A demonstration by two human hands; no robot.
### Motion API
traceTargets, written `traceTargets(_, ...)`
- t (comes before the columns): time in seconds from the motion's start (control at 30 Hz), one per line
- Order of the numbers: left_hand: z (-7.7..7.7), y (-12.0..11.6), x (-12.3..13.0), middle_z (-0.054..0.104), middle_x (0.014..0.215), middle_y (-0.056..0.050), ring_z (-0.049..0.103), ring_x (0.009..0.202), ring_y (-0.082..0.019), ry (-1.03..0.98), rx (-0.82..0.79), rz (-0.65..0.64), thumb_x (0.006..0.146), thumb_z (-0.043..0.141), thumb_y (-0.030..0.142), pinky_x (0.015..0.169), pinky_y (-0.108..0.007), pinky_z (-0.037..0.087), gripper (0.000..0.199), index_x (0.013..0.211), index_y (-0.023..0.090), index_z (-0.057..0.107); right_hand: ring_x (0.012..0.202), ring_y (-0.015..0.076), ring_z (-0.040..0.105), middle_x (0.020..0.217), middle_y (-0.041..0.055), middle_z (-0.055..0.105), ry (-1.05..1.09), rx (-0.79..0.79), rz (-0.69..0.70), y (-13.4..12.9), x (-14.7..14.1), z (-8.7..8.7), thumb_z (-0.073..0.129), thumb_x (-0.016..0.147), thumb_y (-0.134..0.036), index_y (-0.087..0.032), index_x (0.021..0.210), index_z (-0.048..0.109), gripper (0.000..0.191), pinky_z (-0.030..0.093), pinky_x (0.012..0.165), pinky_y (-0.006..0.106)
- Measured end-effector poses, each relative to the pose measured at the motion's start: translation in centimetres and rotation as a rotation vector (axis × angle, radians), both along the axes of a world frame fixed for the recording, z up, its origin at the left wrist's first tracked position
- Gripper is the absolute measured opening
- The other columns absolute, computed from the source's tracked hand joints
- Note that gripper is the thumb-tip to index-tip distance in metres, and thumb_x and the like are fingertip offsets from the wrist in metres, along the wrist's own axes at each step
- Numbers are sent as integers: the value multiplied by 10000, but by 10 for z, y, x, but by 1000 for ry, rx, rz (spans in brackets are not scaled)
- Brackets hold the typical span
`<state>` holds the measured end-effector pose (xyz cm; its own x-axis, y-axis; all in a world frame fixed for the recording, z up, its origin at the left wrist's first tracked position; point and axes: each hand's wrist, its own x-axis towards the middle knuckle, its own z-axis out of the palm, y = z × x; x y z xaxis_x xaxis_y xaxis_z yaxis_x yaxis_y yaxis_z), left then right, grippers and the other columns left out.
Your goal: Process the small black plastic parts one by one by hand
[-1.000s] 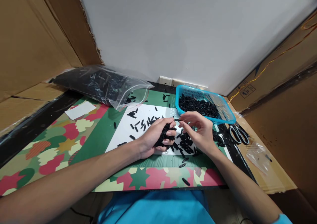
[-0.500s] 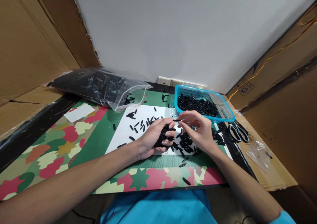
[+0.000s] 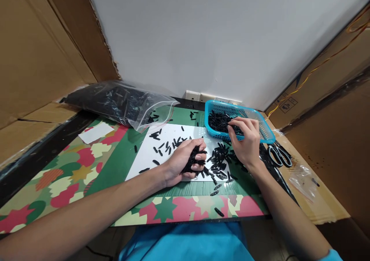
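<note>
My left hand (image 3: 187, 157) is closed around a bunch of small black oblong pieces (image 3: 194, 161), whose ends stick out between the fingers. It is held over a white sheet (image 3: 138, 159) strewn with more such pieces. My right hand (image 3: 245, 139) is above the near side of a blue plastic basket (image 3: 211, 130). Its thumb and forefinger are pinched together, and whatever may be between them is too small to make out. Many black pieces (image 3: 218, 118) lie inside the basket. A loose heap (image 3: 221, 155) of them spreads between my two hands.
A clear zip bag (image 3: 115, 101) full of dark contents lies at the back left. Scissors (image 3: 279, 155) and a small plastic bag (image 3: 303, 184) are to the right. A paper slip (image 3: 96, 133) rests on the patterned mat. Cardboard walls flank the table, with sockets (image 3: 208, 97) behind.
My right hand has moved away from the left hand, up and right to the basket. The black piece it pinched beside the left thumb is no longer visible. My left hand keeps its bunch.
</note>
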<state>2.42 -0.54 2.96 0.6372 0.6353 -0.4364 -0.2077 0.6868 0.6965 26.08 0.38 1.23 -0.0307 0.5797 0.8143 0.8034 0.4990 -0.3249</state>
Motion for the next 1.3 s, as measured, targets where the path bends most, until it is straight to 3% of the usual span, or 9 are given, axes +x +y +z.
traceTargets(0.1,-2,0,0,356,662,95,308,429,-53,-8,6,0,936,694,512,328,-92,192,372,842,242,458,1150,316,608,1179,110,739,-13,-59,50,-5,-7,3,639,1053,-274,-258,1023,772,137,524,1000,541)
traceTargets(0.27,-2,0,1,373,666,95,332,427,-50,-9,32,27,941,693,543,332,-89,200,391,849,240,465,987,252,654,1032,71,738,-35,-238,436,-22,-30,6,641,1054,-261,-243,973,728,120,557,897,448)
traceTargets(0.37,-3,0,2,377,671,96,345,423,-46,13,37,48,926,714,564,333,-85,196,412,852,240,470,949,229,674,1013,65,738,-49,-299,526,-27,-39,2,614,1072,-247,-241,1037,708,100,573,854,398)
traceTargets(0.57,-2,1,1,377,680,95,355,423,-45,-25,34,49,941,707,531,325,-79,205,380,865,241,475,914,202,702,978,51,752,-29,-254,539,-26,-39,-2,607,1075,-188,-241,1045,689,102,580,792,336)
traceTargets(0.73,4,6,-3,373,674,91,330,422,-49,-83,89,76,955,692,487,310,-82,207,363,838,235,459,771,171,658,902,34,717,89,-236,472,-26,-35,2,629,1061,-202,-231,982,682,99,550,672,303)
traceTargets(1.03,4,1,0,367,668,91,315,426,-47,19,21,-47,945,705,586,316,-83,197,443,843,235,455,779,151,659,897,14,722,193,-265,490,-24,-34,1,649,1052,-197,-227,972,699,99,545,679,268)
traceTargets(1.3,3,2,-2,370,667,92,316,432,-46,1,23,-42,953,707,568,317,-83,182,445,835,231,442,765,149,668,889,19,723,179,-255,515,-23,-35,0,685,1032,-186,-225,974,707,73,549,658,257)
